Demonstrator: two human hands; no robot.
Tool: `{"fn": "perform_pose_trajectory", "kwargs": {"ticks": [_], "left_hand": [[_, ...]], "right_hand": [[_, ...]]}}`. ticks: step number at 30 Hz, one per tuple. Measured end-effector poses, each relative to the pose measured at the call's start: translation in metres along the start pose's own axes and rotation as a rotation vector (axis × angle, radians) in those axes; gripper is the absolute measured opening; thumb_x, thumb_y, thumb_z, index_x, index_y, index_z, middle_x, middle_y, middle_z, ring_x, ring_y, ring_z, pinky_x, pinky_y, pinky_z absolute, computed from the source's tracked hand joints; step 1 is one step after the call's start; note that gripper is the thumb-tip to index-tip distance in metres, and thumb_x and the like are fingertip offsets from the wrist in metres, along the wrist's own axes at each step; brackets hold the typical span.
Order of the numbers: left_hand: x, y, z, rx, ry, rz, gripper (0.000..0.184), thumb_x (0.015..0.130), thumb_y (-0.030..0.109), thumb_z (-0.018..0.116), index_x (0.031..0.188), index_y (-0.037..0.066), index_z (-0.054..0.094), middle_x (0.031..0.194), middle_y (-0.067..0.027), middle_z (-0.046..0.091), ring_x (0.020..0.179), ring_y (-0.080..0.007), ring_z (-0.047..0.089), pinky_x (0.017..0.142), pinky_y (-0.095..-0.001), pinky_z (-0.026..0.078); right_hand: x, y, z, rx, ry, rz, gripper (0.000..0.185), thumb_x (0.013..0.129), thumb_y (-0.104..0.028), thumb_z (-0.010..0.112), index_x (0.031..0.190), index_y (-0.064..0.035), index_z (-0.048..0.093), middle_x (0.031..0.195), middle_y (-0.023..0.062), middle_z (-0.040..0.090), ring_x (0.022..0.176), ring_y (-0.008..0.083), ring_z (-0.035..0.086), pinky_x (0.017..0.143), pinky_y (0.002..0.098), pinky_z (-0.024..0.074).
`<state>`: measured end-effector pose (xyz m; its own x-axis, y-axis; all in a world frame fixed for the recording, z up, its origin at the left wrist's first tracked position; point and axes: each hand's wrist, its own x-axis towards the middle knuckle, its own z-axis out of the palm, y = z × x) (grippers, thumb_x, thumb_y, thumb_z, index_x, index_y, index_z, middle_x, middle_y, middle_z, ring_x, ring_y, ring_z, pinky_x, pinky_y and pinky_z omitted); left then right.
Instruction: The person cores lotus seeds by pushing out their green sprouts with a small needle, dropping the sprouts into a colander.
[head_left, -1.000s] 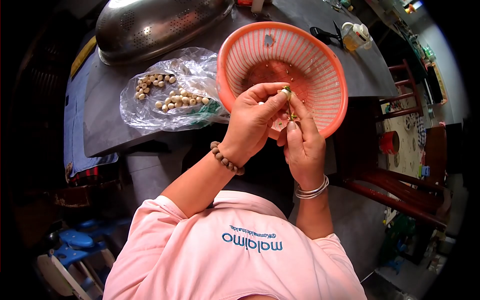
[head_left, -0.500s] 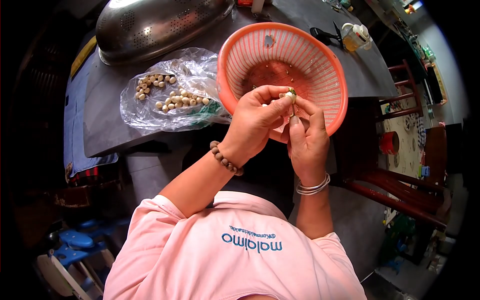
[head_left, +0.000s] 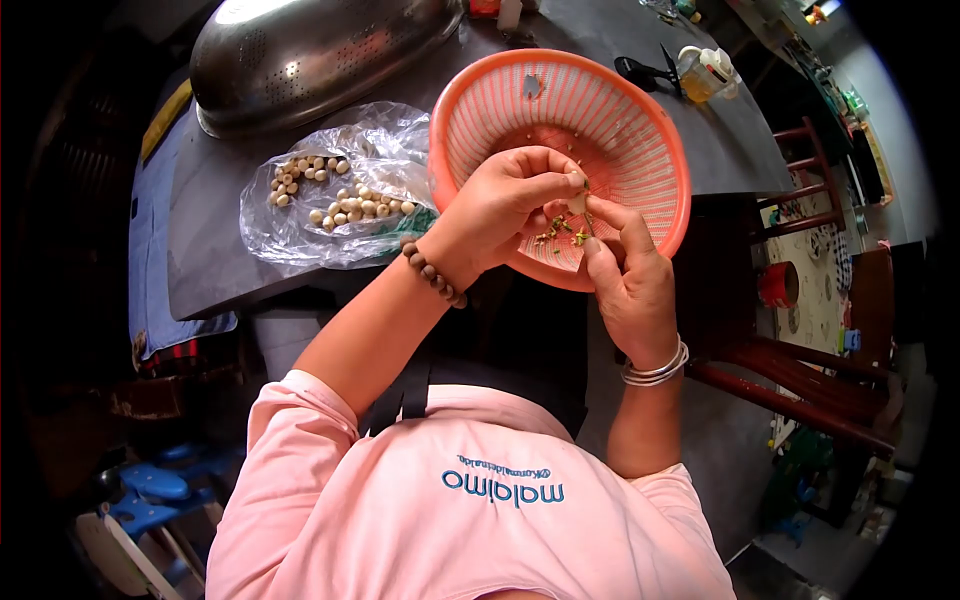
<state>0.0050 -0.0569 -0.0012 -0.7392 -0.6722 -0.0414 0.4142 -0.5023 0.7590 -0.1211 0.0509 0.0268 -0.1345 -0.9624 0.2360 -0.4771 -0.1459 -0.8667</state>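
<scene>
My left hand is closed, pinching a pale lotus seed between thumb and fingertips above the basket. Close against the seed, my right hand pinches a thin stick, partly hidden by the fingers. Beneath both hands is an orange plastic basket with slatted sides and a hole in its far wall. Small green and yellowish bits lie inside it. To the left, a clear plastic bag bears several whole lotus seeds.
A perforated metal colander lies upside down at the back left of the grey table. A jug with yellowish liquid and a black-handled tool are at the back right. A wooden chair stands at right.
My hands have drawn slightly apart, the right one moving right and down. The left wrist has shifted left. Green bits in the basket now show between the hands.
</scene>
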Motion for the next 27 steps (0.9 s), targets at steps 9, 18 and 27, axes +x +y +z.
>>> {"fn": "perform_pose_trajectory", "kwargs": {"ticks": [9, 18, 27], "left_hand": [[0.036, 0.021, -0.016, 1.236, 0.087, 0.524, 0.009, 0.075, 0.006, 0.058, 0.075, -0.003, 0.061, 0.074, -0.0139, 0.06, 0.066, -0.0266, 0.06, 0.057, -0.0341, 0.047], [0.034, 0.021, -0.01, 1.609, 0.132, 0.303, 0.025, 0.073, 0.008, 0.062, 0.096, 0.001, 0.056, 0.088, -0.0149, 0.062, 0.076, -0.0253, 0.061, 0.066, -0.0327, 0.048], [0.006, 0.013, 0.008, 0.771, -0.158, 0.216, 0.02, 0.079, 0.005, 0.06, 0.097, -0.004, 0.058, 0.088, -0.0056, 0.062, 0.077, -0.0111, 0.059, 0.066, -0.024, 0.048]], "right_hand": [[-0.001, 0.004, -0.01, 0.003, 0.018, 0.049, 0.028, 0.083, 0.0, 0.049, 0.11, -0.0027, 0.049, 0.086, 0.0077, 0.062, 0.06, 0.0094, 0.052, 0.057, 0.0245, 0.0447], [0.0, 0.007, -0.008, -0.019, 0.141, -0.002, 0.027, 0.083, -0.001, 0.05, 0.111, -0.0031, 0.049, 0.087, 0.0087, 0.062, 0.061, 0.0107, 0.055, 0.058, 0.0259, 0.0457], [-0.004, 0.011, 0.002, -0.053, 0.118, 0.08, 0.034, 0.084, -0.003, 0.045, 0.118, -0.0002, 0.049, 0.072, 0.0081, 0.06, 0.063, 0.0109, 0.057, 0.059, 0.0253, 0.0455]]}}
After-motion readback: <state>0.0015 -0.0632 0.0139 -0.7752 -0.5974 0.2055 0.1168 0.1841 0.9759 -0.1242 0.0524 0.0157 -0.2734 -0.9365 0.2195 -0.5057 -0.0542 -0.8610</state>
